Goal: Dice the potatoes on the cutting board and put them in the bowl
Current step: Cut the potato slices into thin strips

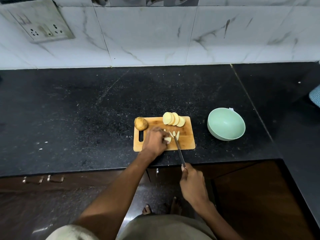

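A wooden cutting board lies on the black counter. At its far left corner sits a whole unpeeled potato. A fanned stack of round potato slices rests on the far edge. My left hand pinches a pale potato piece against the board. A few cut strips lie just beyond it. My right hand grips the handle of a knife whose blade reaches the board beside the held piece. A pale green bowl stands to the right of the board, with nothing in it.
The marble-tiled wall with a switch plate rises behind the counter. A blue textured object shows at the right edge. The counter's front edge runs just below the board, with dark cabinet fronts and handles underneath.
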